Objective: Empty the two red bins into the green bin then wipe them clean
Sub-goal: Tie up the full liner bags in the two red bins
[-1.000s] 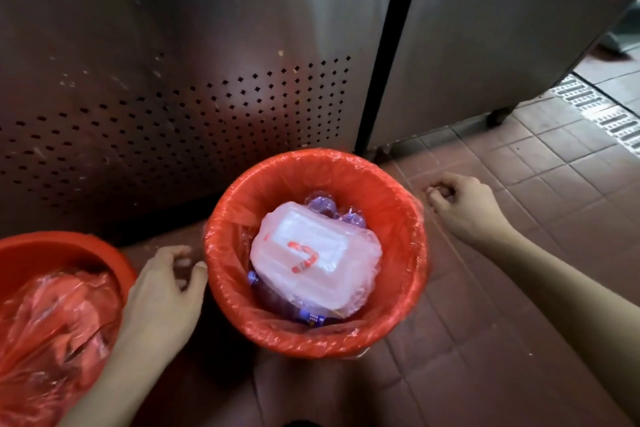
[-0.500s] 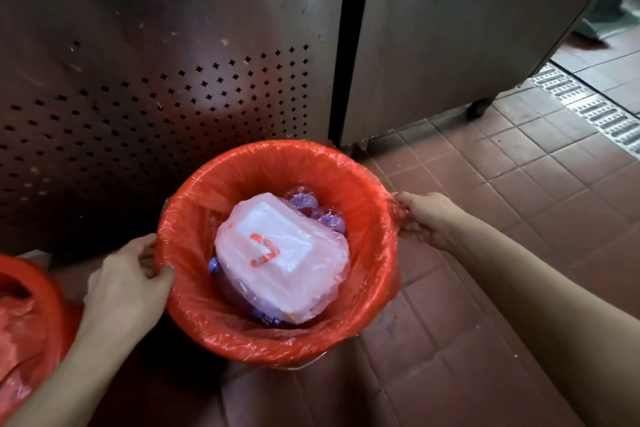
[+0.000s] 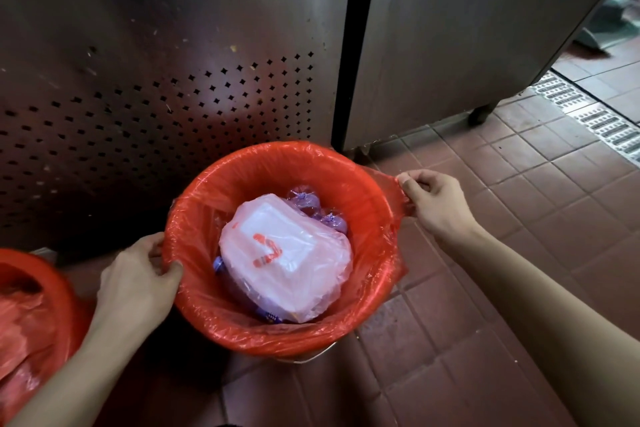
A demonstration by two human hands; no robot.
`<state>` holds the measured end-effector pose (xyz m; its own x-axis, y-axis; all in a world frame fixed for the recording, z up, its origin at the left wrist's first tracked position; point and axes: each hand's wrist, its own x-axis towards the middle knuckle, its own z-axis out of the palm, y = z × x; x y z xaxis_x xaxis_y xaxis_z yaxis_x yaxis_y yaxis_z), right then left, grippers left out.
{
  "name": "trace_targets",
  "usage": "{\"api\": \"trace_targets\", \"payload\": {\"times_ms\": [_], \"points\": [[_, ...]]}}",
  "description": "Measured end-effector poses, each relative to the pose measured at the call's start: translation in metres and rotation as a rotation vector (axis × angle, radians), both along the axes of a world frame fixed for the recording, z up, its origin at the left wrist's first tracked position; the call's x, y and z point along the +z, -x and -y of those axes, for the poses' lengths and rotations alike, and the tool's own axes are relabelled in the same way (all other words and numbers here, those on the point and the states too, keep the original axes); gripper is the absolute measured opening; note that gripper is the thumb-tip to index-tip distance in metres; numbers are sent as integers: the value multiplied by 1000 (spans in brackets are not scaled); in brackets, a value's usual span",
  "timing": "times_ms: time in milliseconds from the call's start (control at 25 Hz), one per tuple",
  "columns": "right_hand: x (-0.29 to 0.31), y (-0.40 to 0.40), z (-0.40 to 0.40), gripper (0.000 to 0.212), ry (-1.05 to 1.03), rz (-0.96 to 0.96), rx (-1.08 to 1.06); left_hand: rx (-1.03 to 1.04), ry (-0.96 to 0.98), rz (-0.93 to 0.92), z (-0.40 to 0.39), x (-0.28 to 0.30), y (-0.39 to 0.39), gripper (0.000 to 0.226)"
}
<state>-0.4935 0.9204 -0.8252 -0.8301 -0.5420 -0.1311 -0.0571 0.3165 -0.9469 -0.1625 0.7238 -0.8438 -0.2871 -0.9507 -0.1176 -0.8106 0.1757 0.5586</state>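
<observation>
Hands (image 3: 136, 282) on one of two red bins (image 3: 277, 166).
Left hand pinches the liner (image 3: 388, 239) at the rim; right hand (image 3: 438, 203) pinches liner pulled outward opposite.

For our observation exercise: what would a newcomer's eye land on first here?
A red bin with a red liner sits mid-frame on the tiled floor, a white bag inside. The left hand grips its rim; the right hand pinches the liner. A second red bin is at far left.

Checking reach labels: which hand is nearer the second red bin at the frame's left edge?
Left. The left hand grips the middle bin's rim beside the second red bin; the right hand pinches the liner on the far side.
</observation>
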Motion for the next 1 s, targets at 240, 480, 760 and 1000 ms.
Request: {"api": "trace_targets", "payload": {"times_ms": [240,480,760,1000], "points": [[3,-9,-16,33,-164,280,53,-1,1,-19,3,-4,-4,48],[2,-13,-44,37,-544,31,264,3,3,-47,0,-3,-3,48],[37,-27,-24,19,49,269,210,54,-55,-65,-4,-2,-10,28],[18,-38,-5,25,-64,-34,268,584,-598,-432,-2,-16,-13,33]]}}
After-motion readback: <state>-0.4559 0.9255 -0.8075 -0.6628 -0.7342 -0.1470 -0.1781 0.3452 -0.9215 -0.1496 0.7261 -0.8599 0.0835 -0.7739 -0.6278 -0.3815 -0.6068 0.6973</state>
